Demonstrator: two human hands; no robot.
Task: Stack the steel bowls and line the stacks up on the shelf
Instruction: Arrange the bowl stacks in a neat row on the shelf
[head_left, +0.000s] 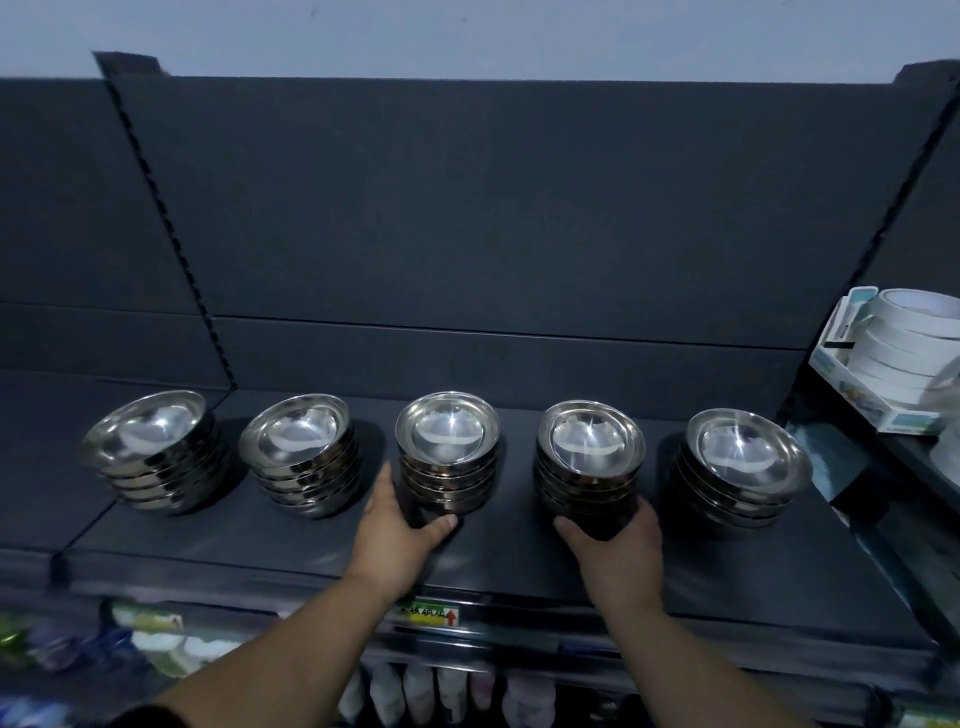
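Several stacks of steel bowls stand in a row on the dark shelf (291, 540). My left hand (395, 525) grips the base of the middle stack (448, 452), thumb in front and fingers along its left side. My right hand (613, 545) cups the base of the stack right of the middle (589, 457) from the front. Two stacks stand to the left: the far-left stack (156, 457) and the second stack (304, 457). Beside my right hand, the far-right stack (743, 467) stands untouched.
A carton of white tape rolls (893, 358) sits on the neighbouring shelf at the right, close to the far-right stack. A price label (428, 616) hangs on the shelf's front edge. Packaged goods (156, 639) fill the lower shelves. The dark back panel (493, 208) rises behind the bowls.
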